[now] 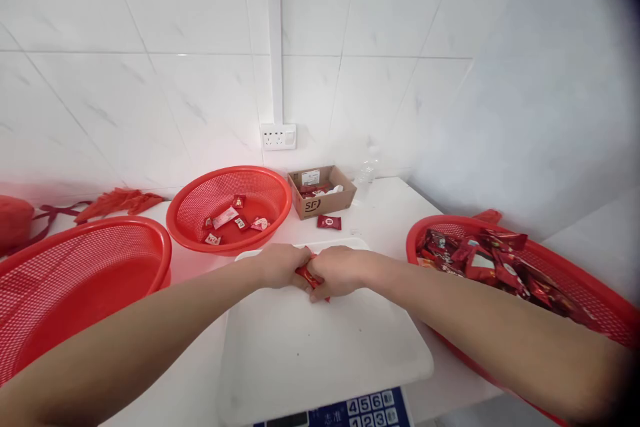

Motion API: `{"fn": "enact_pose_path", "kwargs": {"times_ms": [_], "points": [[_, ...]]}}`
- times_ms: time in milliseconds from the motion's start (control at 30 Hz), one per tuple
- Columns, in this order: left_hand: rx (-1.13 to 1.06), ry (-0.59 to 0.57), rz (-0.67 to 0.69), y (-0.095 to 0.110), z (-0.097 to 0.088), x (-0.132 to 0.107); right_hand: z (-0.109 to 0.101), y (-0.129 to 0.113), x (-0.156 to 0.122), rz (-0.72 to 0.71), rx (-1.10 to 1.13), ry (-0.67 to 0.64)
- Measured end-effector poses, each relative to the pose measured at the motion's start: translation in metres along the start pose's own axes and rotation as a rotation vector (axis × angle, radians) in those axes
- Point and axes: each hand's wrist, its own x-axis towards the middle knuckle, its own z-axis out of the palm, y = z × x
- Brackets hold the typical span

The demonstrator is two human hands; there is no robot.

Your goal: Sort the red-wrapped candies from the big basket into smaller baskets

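Over the far part of a white tray (310,353), my left hand (284,265) and my right hand (337,271) meet. Between them is a small red wrapped packet (311,276), its lower end poking out below the fingers. Both hands are closed around it, and the fingers cover much of its wrapper. The tray rests on a scale (373,408) with a blue keypad showing at the near edge. Beyond my hands, a single red packet (329,222) lies on the table in front of a cardboard box (324,203).
A red basket (227,177) at the back holds several small packets. Another red basket (163,247) stands at the left. At the right, a red basket (413,240) is heaped with red packets. A clear bottle (369,167) stands near the wall, below a socket (279,137).
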Motion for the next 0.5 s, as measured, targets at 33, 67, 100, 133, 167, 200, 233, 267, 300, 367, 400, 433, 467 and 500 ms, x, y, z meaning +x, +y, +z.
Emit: {"fn": "enact_pose_path", "kwargs": {"times_ms": [33,67,100,133,167,200,233,267,300,367,400,433,467,500], "points": [[-0.005,-0.013,-0.007,0.0,-0.001,0.001,-0.001,-0.002,0.0,0.004,-0.013,-0.009],[-0.01,-0.024,-0.011,-0.001,-0.001,0.001,-0.002,-0.003,0.001,0.005,-0.024,-0.016],[-0.013,-0.033,-0.013,-0.001,-0.002,0.002,-0.002,-0.004,0.001,0.005,-0.033,-0.02],[-0.016,-0.042,-0.015,-0.001,-0.002,0.003,-0.001,-0.004,0.001,0.003,-0.038,-0.02],[-0.018,-0.05,-0.017,-0.001,-0.002,0.004,0.0,-0.004,0.0,-0.001,-0.039,-0.017],[-0.02,-0.058,-0.019,-0.002,-0.003,0.005,0.001,-0.004,0.0,-0.007,-0.035,-0.01],[-0.022,-0.065,-0.022,-0.002,-0.003,0.006,0.003,-0.003,-0.001,-0.014,-0.028,0.004],[-0.023,-0.071,-0.024,-0.003,-0.003,0.006,0.005,-0.002,-0.002,-0.017,-0.016,0.021],[-0.024,-0.075,-0.027,-0.003,-0.003,0.007,0.008,-0.001,-0.003,-0.017,-0.003,0.039],[-0.025,-0.074,-0.03,-0.004,-0.002,0.007,0.013,0.001,-0.006,-0.005,0.024,0.077],[-0.025,-0.069,-0.03,-0.004,-0.002,0.007,0.016,0.002,-0.008,0.003,0.036,0.094],[-0.025,-0.062,-0.028,-0.004,-0.002,0.006,0.018,0.002,-0.009,0.01,0.045,0.109],[-0.025,-0.053,-0.027,-0.004,-0.001,0.005,0.021,0.002,-0.01,0.014,0.052,0.125],[-0.023,-0.042,-0.028,-0.004,0.0,0.004,0.023,0.002,-0.011,0.015,0.057,0.14]]}}
